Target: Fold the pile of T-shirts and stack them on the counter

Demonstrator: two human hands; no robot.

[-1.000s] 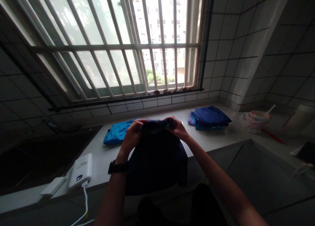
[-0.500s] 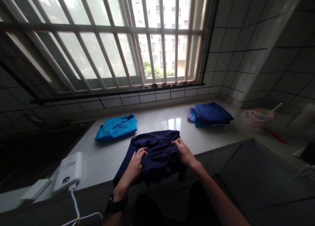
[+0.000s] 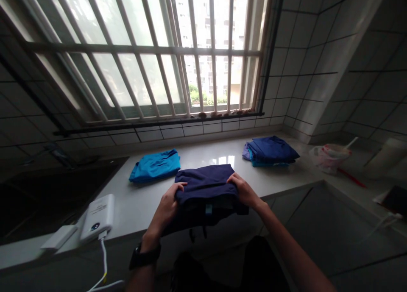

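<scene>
A dark navy garment [image 3: 206,179] lies in folds at the counter's front edge. Its near side droops over that edge, showing a small light label inside an opening and two short dark cords hanging below. My left hand [image 3: 167,205] grips its left side, thumb on top and the other fingers partly hidden. On the right side, my right hand [image 3: 243,189] pinches the cloth near the far corner. Beyond my left hand rests a folded bright blue cloth item [image 3: 154,165]. A stack of folded clothes [image 3: 271,150], dark blue on top of teal and lilac, sits at the back right.
A white power bank [image 3: 98,218] with a plugged-in cable and a white box [image 3: 59,237] lie between the counter edge and the dark sink [image 3: 54,198]. Far right stand a plastic-bagged container [image 3: 333,156] and a red strip [image 3: 352,177]. A barred window rises behind.
Both hands have pulled the navy garment straighter, and its near part now hangs down with the label showing. My left hand has shifted from the middle of the cloth to its left edge.
</scene>
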